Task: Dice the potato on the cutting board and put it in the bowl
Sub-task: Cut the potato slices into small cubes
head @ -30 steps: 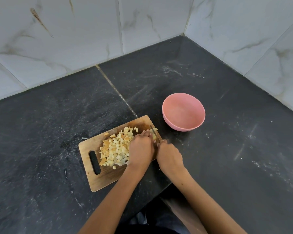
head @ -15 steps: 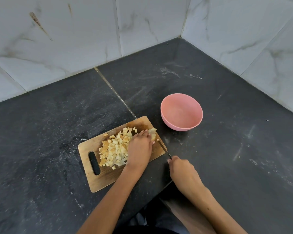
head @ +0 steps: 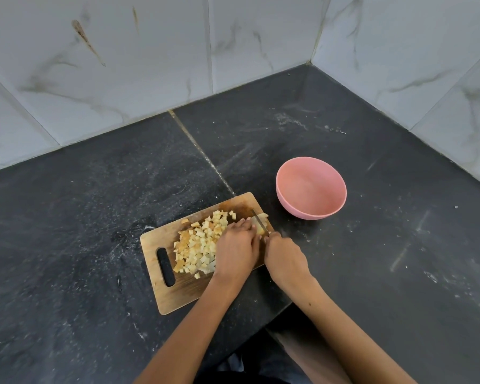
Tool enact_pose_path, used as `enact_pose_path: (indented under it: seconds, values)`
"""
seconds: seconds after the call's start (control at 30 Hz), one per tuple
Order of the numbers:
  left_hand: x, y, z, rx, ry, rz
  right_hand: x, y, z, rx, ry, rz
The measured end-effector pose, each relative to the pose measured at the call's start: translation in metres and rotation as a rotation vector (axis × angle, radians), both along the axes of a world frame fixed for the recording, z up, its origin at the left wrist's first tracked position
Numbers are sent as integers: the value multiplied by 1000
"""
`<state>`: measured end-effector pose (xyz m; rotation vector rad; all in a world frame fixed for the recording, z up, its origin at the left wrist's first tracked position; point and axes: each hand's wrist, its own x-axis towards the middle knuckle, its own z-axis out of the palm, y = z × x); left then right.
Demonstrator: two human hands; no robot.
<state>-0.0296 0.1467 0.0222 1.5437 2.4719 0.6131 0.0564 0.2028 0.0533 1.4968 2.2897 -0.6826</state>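
From the head view, a wooden cutting board (head: pixel 178 289) is lying on the dark desk (head: pixel 67 217), its long axis running diagonally, handle slot toward the near left. Diced potato (head: pixel 200 245) is piling at its centre. The left hand (head: pixel 236 250) is pressing down an uncut potato piece (head: pixel 261 224) at the far right corner. The right hand (head: pixel 286 259) is gripping a knife (head: pixel 259 220), blade pointing away. A pink bowl (head: pixel 311 189) is sitting just beyond the board's right corner.
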Motion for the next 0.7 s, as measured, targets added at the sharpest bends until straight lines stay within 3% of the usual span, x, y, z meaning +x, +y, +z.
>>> enact_pose_path:
  seconds: [0.53, 0.7]
  values:
    - [3, 3, -5, 11, 13, 10, 58, -34, -3, -2, -14, 44]
    - [2, 0, -8, 0, 40, -26, 64, -33, 8, -28, 84, -15]
